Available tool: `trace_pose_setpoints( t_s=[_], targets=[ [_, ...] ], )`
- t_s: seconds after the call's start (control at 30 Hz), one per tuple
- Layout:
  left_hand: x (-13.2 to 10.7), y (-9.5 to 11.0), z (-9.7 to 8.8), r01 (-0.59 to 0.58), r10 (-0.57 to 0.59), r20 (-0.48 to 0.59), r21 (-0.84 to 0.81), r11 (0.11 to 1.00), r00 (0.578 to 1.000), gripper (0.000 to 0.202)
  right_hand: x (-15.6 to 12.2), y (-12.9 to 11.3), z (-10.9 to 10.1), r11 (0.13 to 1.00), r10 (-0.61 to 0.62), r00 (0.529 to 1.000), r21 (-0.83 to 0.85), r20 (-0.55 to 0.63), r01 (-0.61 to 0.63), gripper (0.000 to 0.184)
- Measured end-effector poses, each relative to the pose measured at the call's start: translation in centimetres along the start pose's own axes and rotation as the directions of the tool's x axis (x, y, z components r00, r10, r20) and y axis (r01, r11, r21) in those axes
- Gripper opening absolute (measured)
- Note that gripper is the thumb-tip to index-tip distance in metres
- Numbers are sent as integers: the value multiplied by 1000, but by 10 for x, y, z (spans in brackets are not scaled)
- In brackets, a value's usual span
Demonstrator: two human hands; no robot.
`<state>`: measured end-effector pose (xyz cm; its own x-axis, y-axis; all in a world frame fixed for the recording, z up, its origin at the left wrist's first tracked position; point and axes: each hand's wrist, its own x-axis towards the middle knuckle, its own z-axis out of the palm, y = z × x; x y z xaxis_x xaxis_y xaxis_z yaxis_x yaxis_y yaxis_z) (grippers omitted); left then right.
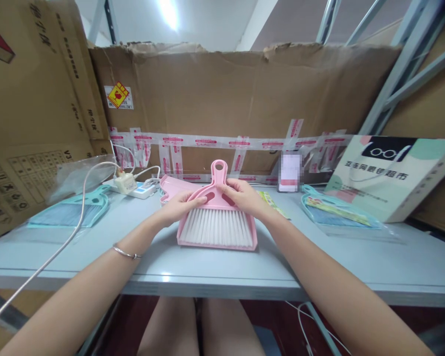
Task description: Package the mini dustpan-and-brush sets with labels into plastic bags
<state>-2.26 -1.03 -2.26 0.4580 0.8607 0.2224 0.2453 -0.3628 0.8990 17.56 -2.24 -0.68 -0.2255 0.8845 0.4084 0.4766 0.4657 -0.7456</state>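
A small pink hand brush (218,225) with white bristles lies face-on in a matching pink dustpan (218,246), near the middle of the table. Their handles overlap at the top, with a hanging hole at the end. My left hand (180,205) grips the left side of the set, its thumb over the brush head. From the other side my right hand (243,195) pinches it just below the handle, its fingers closed on the front. Another pink dustpan (176,187) lies behind my left hand, partly covered by it.
Bagged blue brush-and-dustpan sets lie at left (72,210) and right (341,212). A power strip (143,190) with cables stands behind; a white cable (82,198) crosses the left side. A phone (289,173) leans against a cardboard wall (222,94). A printed box (385,178) stands right.
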Motion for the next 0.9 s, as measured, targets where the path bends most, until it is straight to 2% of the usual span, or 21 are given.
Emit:
trace_pose_setpoints(
  t_s=[0.37, 0.57, 0.67, 0.77, 0.9],
  targets=[
    [1, -4, -3, 5, -5, 14, 20, 1000, 1000, 37, 3, -2, 5, 1000, -23, 999, -5, 26, 23, 38],
    [1, -2, -2, 32, -32, -4, 50, 998, 999, 35, 4, 2, 5, 999, 22, 1000, -47, -1, -22, 37],
    [0, -1, -2, 34, -34, 3, 74, 997, 999, 35, 6, 6, 4, 994, 69, 996, 77, 53, -73, 37],
    [0, 2, -2, 37, -38, 8, 81, 996, 999, 36, 6, 4, 4, 951, 157, 981, 250, 113, -181, 36],
    [-2, 6, 0, 63, -65, 29, 77, 995, 997, 41, 5, -13, 5, 884, 309, 950, 355, 44, -304, 32]
  ],
)
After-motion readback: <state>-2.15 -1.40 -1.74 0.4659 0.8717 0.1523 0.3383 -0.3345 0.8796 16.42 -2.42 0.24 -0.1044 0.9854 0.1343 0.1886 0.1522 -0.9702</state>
